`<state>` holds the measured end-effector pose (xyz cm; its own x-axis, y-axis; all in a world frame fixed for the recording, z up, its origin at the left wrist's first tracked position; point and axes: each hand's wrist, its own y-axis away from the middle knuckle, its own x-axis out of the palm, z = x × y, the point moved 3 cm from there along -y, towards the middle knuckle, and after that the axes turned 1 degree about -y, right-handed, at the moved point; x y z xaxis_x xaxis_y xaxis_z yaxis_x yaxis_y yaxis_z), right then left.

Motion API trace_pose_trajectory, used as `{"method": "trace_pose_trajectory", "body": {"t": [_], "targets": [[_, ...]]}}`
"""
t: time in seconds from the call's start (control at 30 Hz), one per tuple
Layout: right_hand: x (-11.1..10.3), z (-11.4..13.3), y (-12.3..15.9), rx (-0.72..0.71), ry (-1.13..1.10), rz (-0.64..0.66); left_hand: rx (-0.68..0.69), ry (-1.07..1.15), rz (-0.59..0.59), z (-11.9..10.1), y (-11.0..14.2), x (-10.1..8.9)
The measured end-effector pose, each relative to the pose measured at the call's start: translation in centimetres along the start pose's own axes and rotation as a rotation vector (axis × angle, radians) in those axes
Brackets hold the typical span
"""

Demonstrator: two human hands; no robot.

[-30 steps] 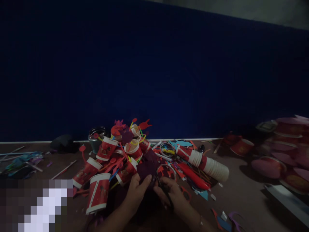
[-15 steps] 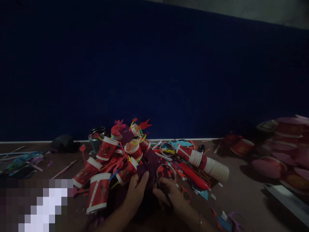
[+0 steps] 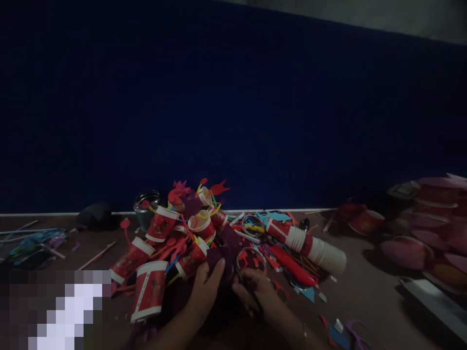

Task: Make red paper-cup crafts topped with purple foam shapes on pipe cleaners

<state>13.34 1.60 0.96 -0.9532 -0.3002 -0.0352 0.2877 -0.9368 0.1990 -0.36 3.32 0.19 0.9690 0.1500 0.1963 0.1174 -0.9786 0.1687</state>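
My left hand point(image 3: 208, 279) pinches a dark purple sheet point(image 3: 222, 257), its thumb lying on top. Facing it, my right hand point(image 3: 257, 289) is closed around dark-handled scissors point(image 3: 248, 287), whose blades point up at the sheet's right edge. In this dim light I cannot make out how far the blades are apart. Just beyond my hands lies a heap of red paper cups point(image 3: 195, 257) with straws and cut red shapes. One red cup point(image 3: 149, 290) rests to the left of my left forearm.
Nested paper cups point(image 3: 317, 250) lie right of the heap, beside a red tube-like piece point(image 3: 294, 266). A teal jar point(image 3: 144, 214) stands behind the heap. Straws and scraps point(image 3: 36, 243) lie far left; red bowls with pink pieces point(image 3: 434, 233) are piled far right. A dark blue panel point(image 3: 233, 107) rises behind.
The fingers and scissors in my right hand have shifted slightly at the purple sheet's edge. My left hand keeps its grip in nearly the same place.
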Motion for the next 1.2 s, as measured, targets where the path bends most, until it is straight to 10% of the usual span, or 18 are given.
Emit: {"method": "trace_pose_trajectory", "body": {"t": [1.2], "targets": [[-0.1,0.1,0.1,0.045,0.027,0.061,-0.147,0.123,-0.1,0.6,0.0,-0.5]]}}
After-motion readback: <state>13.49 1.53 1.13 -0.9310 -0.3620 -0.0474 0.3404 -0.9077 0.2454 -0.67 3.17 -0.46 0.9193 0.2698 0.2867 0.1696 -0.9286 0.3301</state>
